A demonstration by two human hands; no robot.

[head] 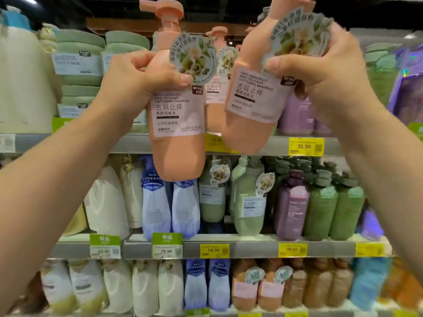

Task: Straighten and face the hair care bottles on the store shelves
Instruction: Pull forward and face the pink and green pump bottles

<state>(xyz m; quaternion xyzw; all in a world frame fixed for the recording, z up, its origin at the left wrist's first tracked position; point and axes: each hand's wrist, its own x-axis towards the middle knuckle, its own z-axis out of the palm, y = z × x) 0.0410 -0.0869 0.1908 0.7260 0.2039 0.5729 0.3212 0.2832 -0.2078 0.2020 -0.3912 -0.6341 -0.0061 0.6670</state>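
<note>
Both hands are raised in front of the upper shelf (263,145), each carrying one peach pump bottle clear of it. The left hand (135,81) grips the left bottle (178,133) high on its shoulder, fingers curled round it and thumb pressed near the round hang tag (193,59); this bottle hangs about upright, label facing the camera. The right hand (320,72) holds the right bottle (249,106) near the neck, thumb pinching over its tag; this bottle tilts, base swung left.

Risks, as judged:
- Both grips sit high, so the heavy bodies hang free; a slip would drop a bottle onto the green bottles (247,202) on the shelf below.
- The two bases hang close together and could knock.
- Thumb pressure may crease or tear a tag.
- A third peach bottle (217,88) stands behind in the gap; setting down carelessly could topple it.
</note>
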